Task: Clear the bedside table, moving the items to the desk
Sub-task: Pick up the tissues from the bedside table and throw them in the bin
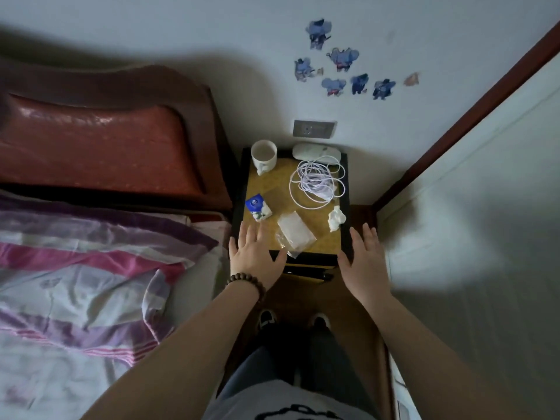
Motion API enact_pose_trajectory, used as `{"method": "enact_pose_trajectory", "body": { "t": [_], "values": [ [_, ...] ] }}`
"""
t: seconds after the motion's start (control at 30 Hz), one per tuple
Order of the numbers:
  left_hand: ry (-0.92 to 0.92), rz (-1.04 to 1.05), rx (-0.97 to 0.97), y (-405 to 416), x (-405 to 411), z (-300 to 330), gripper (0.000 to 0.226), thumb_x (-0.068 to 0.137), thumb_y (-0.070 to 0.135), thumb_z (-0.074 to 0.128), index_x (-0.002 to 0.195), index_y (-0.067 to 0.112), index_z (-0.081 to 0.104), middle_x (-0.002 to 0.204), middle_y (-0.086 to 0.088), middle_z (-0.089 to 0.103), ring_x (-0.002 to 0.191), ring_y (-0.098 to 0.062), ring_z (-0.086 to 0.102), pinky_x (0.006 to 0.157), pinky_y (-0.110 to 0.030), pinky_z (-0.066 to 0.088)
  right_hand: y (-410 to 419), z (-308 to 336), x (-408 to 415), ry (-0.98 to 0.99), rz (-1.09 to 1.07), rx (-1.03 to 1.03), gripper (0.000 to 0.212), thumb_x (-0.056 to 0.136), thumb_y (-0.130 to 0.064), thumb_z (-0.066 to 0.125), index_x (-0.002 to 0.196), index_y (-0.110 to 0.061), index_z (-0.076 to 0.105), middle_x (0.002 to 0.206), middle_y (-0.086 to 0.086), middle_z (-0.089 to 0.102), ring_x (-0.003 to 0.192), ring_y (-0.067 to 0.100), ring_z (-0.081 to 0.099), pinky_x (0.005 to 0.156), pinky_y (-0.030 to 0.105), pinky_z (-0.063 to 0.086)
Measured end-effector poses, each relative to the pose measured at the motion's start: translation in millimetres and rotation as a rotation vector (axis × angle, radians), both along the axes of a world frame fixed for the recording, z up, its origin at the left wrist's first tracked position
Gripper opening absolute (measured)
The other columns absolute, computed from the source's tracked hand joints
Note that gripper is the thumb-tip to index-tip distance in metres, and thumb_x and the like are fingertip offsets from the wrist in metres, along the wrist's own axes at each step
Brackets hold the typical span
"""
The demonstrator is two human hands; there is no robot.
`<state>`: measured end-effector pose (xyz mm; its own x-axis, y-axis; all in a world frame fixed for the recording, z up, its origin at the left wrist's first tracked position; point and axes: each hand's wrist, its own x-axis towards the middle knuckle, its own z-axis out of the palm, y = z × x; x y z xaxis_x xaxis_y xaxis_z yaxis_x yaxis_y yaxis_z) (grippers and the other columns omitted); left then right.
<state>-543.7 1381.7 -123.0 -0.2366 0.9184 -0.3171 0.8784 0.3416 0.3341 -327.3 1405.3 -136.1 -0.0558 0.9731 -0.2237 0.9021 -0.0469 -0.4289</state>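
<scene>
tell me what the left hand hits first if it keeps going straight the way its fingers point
Probably the blue and white tissue pack, just beyond the left hand fingertips on the bedside table; height above the tabletop is unclear.

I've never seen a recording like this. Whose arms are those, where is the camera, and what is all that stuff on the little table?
There is no machine here: a person wears a camera on the head, so you look forward and down along their own arms. The left hand, with a bead bracelet at the wrist, and the right hand reach open-palmed toward the near edge of the bedside table. Neither holds anything.

On the table lie a white mug, a white oval case at the back, a coiled white cable, a small blue and white tissue pack, a clear plastic packet and a crumpled tissue. The bed stands to the left. The desk is not in view.
</scene>
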Motion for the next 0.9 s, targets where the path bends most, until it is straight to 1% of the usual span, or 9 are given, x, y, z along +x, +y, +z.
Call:
{"method": "enact_pose_trajectory", "body": {
  "t": [0.13,0.23,0.43,0.53,0.6,0.67,0.73,0.8,0.9],
  "values": [
    [-0.046,-0.056,-0.057,39,9,-39,0.082,0.088,0.055,0.049,0.152,0.018,0.014,0.160,-0.002,0.017,0.148,-0.020,0.006,0.120,-0.046,0.013,34,-26,11,-0.014,-0.007,-0.062,0.059,0.094,-0.037,0.047,0.146,-0.017,0.027,0.157,0.008,0.013,0.146,0.022,0.002,0.118,0.046,0.013],
    [-0.075,-0.097,-0.123,67,20,-76,0.085,0.088,0.054,0.051,0.152,0.018,0.009,0.161,-0.002,0.012,0.148,-0.020,0.004,0.120,-0.045,0.015,59,-53,20,-0.024,0.013,-0.092,0.058,0.094,-0.037,0.047,0.145,-0.016,0.028,0.157,0.008,0.014,0.145,0.023,0.003,0.118,0.046,0.014],
    [-0.065,-0.135,-0.147,101,44,-144,0.109,0.077,0.071,0.053,0.151,0.023,-0.011,0.160,0.001,-0.017,0.147,-0.017,-0.016,0.121,-0.041,-0.001,92,-103,32,-0.019,0.029,-0.138,0.061,0.094,-0.037,0.048,0.146,-0.017,0.024,0.157,0.007,0.013,0.145,0.022,0.004,0.118,0.044,0.013],
    [-0.055,-0.119,-0.168,103,49,-164,0.119,0.072,0.072,0.058,0.150,0.024,-0.018,0.159,-0.001,-0.020,0.145,-0.017,-0.022,0.121,-0.043,-0.003,99,-116,36,0.010,0.035,-0.146,0.062,0.094,-0.036,0.049,0.147,-0.017,0.023,0.157,0.007,0.014,0.145,0.021,0.005,0.117,0.045,0.016],
    [-0.056,-0.104,-0.166,102,52,-172,0.122,0.070,0.071,0.063,0.150,0.022,-0.015,0.161,0.000,-0.015,0.146,-0.016,-0.018,0.121,-0.044,-0.002,102,-122,37,0.034,0.029,-0.140,0.063,0.093,-0.037,0.049,0.147,-0.018,0.022,0.157,0.006,0.014,0.145,0.020,0.005,0.117,0.046,0.017],
    [-0.071,-0.078,-0.140,101,54,-176,0.119,0.071,0.066,0.066,0.152,0.020,-0.007,0.162,0.001,-0.004,0.148,-0.015,-0.010,0.121,-0.042,0.000,105,-126,37,0.052,0.044,-0.129,0.066,0.093,-0.039,0.050,0.148,-0.020,0.018,0.157,0.005,0.013,0.145,0.019,0.004,0.117,0.046,0.018],
    [-0.093,-0.048,-0.076,100,55,-176,0.106,0.076,0.058,0.066,0.153,0.019,0.005,0.161,0.002,0.012,0.148,-0.017,0.005,0.121,-0.038,0.006,108,-128,35,0.062,0.076,-0.109,0.069,0.092,-0.042,0.050,0.148,-0.023,0.014,0.157,0.004,0.013,0.145,0.018,0.005,0.116,0.046,0.020],
    [-0.073,-0.046,-0.008,99,56,-176,0.090,0.081,0.046,0.066,0.151,0.018,0.019,0.155,0.000,0.030,0.143,-0.021,0.023,0.117,-0.037,0.016,111,-128,31,0.077,0.116,-0.071,0.070,0.091,-0.046,0.049,0.148,-0.024,0.014,0.157,0.005,0.015,0.145,0.019,0.007,0.116,0.046,0.021],
    [-0.079,-0.024,0.011,101,56,-175,0.072,0.084,0.035,0.064,0.146,0.016,0.032,0.144,-0.002,0.043,0.133,-0.023,0.035,0.113,-0.037,0.024,116,-129,23,0.094,0.191,-0.015,0.069,0.091,-0.051,0.047,0.147,-0.026,0.017,0.156,0.007,0.018,0.144,0.021,0.010,0.115,0.042,0.016]
  ]
}}
